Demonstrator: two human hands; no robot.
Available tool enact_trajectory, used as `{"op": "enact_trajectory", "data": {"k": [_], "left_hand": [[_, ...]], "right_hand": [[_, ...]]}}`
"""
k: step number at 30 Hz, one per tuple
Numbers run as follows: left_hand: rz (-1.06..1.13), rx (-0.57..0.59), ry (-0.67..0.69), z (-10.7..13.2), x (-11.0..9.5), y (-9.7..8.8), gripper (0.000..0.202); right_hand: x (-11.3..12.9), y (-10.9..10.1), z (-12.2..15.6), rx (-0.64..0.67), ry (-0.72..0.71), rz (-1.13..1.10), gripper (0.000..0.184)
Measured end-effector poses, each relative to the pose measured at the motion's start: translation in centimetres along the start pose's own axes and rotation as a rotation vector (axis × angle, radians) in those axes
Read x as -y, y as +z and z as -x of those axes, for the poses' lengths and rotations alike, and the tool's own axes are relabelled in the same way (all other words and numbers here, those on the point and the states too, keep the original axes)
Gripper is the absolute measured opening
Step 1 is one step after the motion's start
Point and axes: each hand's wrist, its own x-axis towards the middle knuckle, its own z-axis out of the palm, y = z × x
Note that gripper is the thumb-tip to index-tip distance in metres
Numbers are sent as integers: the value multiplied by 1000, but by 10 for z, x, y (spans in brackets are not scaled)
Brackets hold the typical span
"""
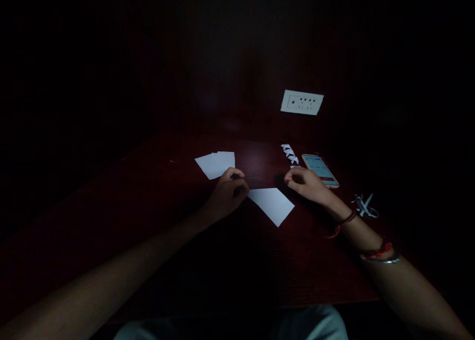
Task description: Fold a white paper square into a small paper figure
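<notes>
A white sheet of paper (272, 205) lies on the dark red table (156, 191) between my hands. My left hand (227, 194) rests curled beside the sheet's left corner, its fingertips near a small stack of white papers (215, 164). My right hand (306, 183) is curled too, just past the sheet's upper right edge. What either hand holds, if anything, is lost in the dim light.
A phone (319, 170) with a lit screen lies right of my right hand. Several small folded white paper pieces (290, 154) sit behind it. Scissors (364, 206) lie at the right. A white socket panel (301, 102) is on the wall behind.
</notes>
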Motion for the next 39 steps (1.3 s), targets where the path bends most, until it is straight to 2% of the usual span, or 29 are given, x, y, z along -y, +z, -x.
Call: {"op": "enact_trajectory", "data": {"k": [4,8,13,17,20,24,26,27,29,33,35,39], "left_hand": [[5,10,45,1,-7,2,9],[-2,12,105,1,-9,4,8],[1,20,103,0,-9,4,9],[-42,35,128,-2,-6,1,10],[-103,17,141,-5,7,-7,10],[-222,-104,-44,-8,26,-16,10],[-225,-140,-75,-7,24,-15,10],[-213,-140,-39,-5,19,-13,12],[-208,-89,38,0,4,-6,14],[-231,147,166,13,-21,9,29],[-270,208,208,19,-22,15,34],[-282,303,247,24,-9,20,29]], "right_hand": [[24,8,4,18,-119,-10,17],[41,17,7,65,-127,52,12],[44,19,7,28,-140,25,13],[41,18,9,73,-129,-50,15],[32,16,8,99,-52,-95,14],[13,18,5,-9,212,-275,8],[8,23,4,-81,321,-371,8],[7,26,3,-98,349,-397,9],[8,33,3,-93,374,-429,9],[16,43,5,-42,407,-494,3],[16,44,5,-24,416,-508,5],[12,44,4,24,421,-589,35]]}}
